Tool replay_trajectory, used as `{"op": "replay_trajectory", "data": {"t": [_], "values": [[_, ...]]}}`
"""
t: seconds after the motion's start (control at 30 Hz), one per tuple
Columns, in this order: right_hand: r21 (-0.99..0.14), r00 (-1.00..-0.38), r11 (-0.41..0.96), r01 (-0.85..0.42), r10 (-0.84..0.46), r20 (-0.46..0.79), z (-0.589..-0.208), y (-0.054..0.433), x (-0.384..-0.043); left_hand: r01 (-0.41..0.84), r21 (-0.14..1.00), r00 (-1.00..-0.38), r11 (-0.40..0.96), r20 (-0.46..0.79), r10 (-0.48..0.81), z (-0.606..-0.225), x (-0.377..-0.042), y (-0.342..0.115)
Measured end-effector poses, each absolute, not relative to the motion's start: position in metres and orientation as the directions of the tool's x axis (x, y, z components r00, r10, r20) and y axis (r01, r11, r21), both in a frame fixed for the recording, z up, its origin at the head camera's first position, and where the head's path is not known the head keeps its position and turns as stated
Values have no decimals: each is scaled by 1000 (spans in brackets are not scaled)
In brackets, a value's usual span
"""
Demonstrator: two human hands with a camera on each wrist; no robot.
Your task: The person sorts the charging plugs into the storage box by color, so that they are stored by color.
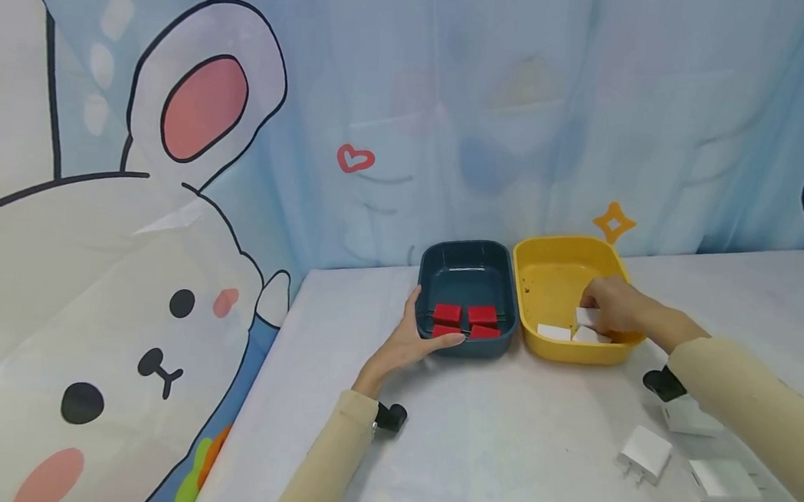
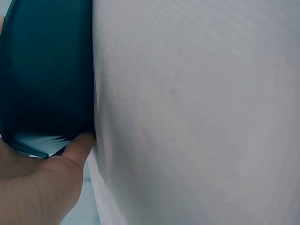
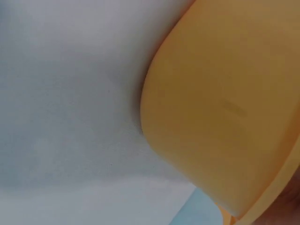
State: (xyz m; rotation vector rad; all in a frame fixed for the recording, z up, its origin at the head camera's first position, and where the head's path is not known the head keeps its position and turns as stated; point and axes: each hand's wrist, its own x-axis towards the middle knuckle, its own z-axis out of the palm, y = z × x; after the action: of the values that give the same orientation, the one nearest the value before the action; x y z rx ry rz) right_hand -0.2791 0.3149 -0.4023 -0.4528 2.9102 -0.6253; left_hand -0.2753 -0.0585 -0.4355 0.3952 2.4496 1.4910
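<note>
A dark teal bin [image 1: 469, 253] stands at the back of the table with several red blocks [image 1: 447, 314] near its front. My left hand [image 1: 406, 345] spreads around its front-left corner, thumb along the front rim and fingers at the left side. In the left wrist view the thumb touches the bin's outer wall [image 2: 47, 61]. My right hand [image 1: 613, 304] reaches into the yellow bin [image 1: 553, 269] and pinches a white plug adapter [image 1: 586, 317]. Other white adapters [image 1: 554, 332] lie beneath. In the right wrist view, the yellow bin's outer wall [image 3: 215, 103] hides most of that hand.
Three white plug adapters [image 1: 645, 453] lie loose on the white tablecloth [image 1: 500, 449] at the front right, partly beside the right sleeve [image 1: 739, 387]. Both bins stand side by side near the pale blue curtain [image 1: 451, 131].
</note>
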Motion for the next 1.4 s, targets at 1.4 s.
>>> {"op": "replay_trajectory", "data": {"t": [1.4], "values": [[-357,-953,904,-237,-287,-94,-445,387,-68,90,882,-929,462,-94,359,-428,-272,-56]]}}
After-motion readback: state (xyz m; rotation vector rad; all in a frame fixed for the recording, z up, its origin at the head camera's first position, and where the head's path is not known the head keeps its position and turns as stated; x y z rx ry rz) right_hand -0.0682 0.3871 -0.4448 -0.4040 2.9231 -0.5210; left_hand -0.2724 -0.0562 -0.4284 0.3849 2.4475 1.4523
